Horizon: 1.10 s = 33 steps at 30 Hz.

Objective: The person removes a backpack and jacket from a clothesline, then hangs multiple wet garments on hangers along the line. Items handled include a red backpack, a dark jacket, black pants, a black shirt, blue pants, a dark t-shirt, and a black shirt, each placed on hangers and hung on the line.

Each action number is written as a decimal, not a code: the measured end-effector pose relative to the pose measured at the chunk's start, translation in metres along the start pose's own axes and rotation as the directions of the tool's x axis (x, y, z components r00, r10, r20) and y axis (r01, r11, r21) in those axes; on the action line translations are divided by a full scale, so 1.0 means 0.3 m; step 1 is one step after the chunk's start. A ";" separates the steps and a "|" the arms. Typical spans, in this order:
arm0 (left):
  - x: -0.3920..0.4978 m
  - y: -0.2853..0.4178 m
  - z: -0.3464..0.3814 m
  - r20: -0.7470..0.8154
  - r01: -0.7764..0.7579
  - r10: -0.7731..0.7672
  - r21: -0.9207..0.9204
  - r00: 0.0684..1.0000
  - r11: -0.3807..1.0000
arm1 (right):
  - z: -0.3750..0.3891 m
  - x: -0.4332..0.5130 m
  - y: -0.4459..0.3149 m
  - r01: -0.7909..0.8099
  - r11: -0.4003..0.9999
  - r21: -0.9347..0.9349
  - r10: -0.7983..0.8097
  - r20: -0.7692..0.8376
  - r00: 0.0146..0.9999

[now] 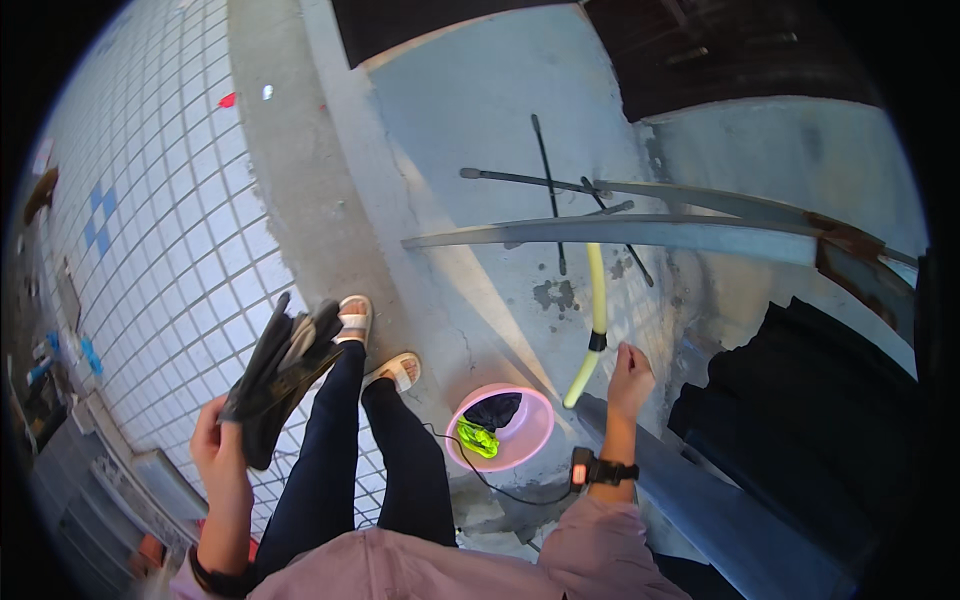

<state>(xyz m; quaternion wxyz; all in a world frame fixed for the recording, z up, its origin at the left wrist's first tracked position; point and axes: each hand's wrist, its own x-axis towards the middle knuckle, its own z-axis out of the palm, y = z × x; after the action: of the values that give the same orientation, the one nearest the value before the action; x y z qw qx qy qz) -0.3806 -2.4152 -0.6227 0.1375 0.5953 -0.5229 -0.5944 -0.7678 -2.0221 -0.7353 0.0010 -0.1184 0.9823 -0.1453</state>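
In my left hand (217, 442), at the lower left, are dark grey and black fabric gloves (281, 375), held by one end with their finger-like parts pointing up. My right hand (630, 379) is raised, fingers bent together, just right of a pale yellow tube (598, 292) with a black band; whether it pinches anything thin is unclear. A strapped device (581, 470) sits on the right wrist with a black cable. Between the hands, a pink plastic basin (536, 442) holds black fabric (493, 410) and bright yellow-green fabric (478, 437).
Metal bars (615, 230) cross above the concrete floor, near several thin black rods (553, 172). Black fabric (772, 420) hangs at the right beside a broad grey bar (697, 495). White tiled floor (172, 187) lies to the left, past a raised concrete strip (300, 150).
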 end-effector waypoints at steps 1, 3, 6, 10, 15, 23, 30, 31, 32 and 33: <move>-0.011 0.028 -0.010 0.012 -0.037 0.036 0.027 0.999 0.999 | -0.091 -0.075 -0.074 0.009 0.997 0.073 -0.012 0.045 0.999; -0.024 0.075 -0.015 -0.001 -0.110 0.111 0.031 0.994 0.993 | -0.270 -0.196 -0.227 -0.016 0.979 0.203 -0.021 0.180 0.983; -0.047 0.146 -0.024 -0.023 -0.201 0.201 -0.015 0.979 0.979 | -0.514 -0.333 -0.440 -0.023 0.936 0.352 -0.087 0.294 0.952; -0.105 0.246 -0.055 -0.009 -0.310 0.313 0.106 0.950 0.945 | -0.757 -0.435 -0.671 0.083 0.851 0.519 -0.319 0.384 0.866; -0.202 0.335 -0.096 0.031 -0.426 0.427 0.151 0.904 0.892 | -0.857 -0.532 -0.851 0.246 0.732 0.635 -0.557 0.350 0.753; -0.366 0.413 -0.180 0.323 -0.599 0.531 0.621 0.783 0.505 | -0.894 -0.713 -1.055 0.614 0.538 0.577 -0.786 0.080 0.613; -0.511 0.581 -0.349 0.630 -0.768 0.457 0.599 0.627 0.228 | -0.981 -0.852 -1.215 0.819 0.468 0.332 -0.820 -0.184 0.543; -0.536 0.608 -0.392 0.656 -0.794 0.460 0.564 0.598 0.227 | -1.002 -0.879 -1.229 0.806 0.470 0.359 -0.792 -0.231 0.565; -0.561 0.636 -0.437 0.682 -0.820 0.465 0.528 0.565 0.222 | -1.021 -0.908 -1.243 0.789 0.477 0.387 -0.756 -0.277 0.593; -0.583 0.667 -0.480 0.709 -0.842 0.461 0.498 0.534 0.208 | -1.040 -0.934 -1.258 0.774 0.482 0.412 -0.714 -0.327 0.619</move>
<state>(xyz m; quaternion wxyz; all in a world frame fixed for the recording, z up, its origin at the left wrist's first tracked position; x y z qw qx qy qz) -0.3054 -2.4268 -0.3300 -0.0187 0.1561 -0.9493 -0.2721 -0.4190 -2.2188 -0.3378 -0.0847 -0.5188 0.7536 -0.3947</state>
